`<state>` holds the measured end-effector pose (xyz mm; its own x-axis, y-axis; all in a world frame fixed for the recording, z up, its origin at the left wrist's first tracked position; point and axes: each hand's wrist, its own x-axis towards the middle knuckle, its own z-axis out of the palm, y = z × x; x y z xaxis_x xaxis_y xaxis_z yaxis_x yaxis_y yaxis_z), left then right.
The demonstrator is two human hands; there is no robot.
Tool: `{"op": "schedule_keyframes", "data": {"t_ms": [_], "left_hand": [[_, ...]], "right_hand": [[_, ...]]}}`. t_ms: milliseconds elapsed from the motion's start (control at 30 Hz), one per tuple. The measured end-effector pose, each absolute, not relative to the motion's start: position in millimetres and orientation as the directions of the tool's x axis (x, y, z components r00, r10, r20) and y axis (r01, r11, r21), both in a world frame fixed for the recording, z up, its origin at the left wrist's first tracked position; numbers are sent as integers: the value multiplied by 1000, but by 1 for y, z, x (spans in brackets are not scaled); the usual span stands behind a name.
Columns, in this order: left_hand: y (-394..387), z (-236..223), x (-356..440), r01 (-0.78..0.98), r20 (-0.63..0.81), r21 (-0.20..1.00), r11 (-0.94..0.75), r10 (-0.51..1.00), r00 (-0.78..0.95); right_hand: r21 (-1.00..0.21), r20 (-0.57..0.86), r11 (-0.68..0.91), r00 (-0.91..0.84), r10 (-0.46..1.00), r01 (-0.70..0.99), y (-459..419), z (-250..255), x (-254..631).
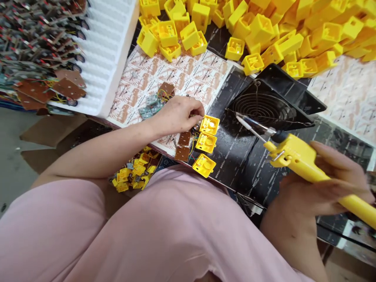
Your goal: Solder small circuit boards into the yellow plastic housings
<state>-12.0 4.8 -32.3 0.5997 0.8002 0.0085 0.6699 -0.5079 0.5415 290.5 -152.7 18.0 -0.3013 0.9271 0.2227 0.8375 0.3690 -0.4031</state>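
My left hand (188,111) is closed in a pinch at the upper yellow plastic housing (209,124). What its fingertips hold is hidden; a small dark round part (195,127) lies just under them. Two more yellow housings, a middle one (206,142) and a lower one (203,165), line up below along the table edge. Thin wires run from them to brown circuit boards (182,147). My right hand (331,180) grips a yellow soldering gun (299,154), its tip pointing up-left in front of a black fan (261,102).
Yellow housings (258,31) are heaped along the back. A white foam tray (102,58) with many wired boards (35,43) stands at left. Loose boards (152,105) lie beside my left wrist. Below the table edge is a pile of wired yellow housings (135,170).
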Motion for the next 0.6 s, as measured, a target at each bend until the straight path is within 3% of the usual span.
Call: {"op": "schedule_keyframes", "data": {"t_ms": [167, 333, 433, 600], "left_hand": [[6, -29, -3, 734, -40, 400, -549, 790, 612], [3, -25, 2, 787, -85, 274, -552, 801, 592], [2, -19, 4, 788, -106, 259, -558, 795, 598], [7, -15, 7, 766, -120, 265, -585, 768, 629]], "right_hand": [[-465, 294, 330, -208, 933, 821, -146, -3, 248], [-547, 526, 346, -8, 850, 762, -151, -19, 238], [-512, 598, 459, -83, 797, 726, -147, -25, 242], [-407, 595, 529, -223, 772, 744, -135, -19, 241]]}}
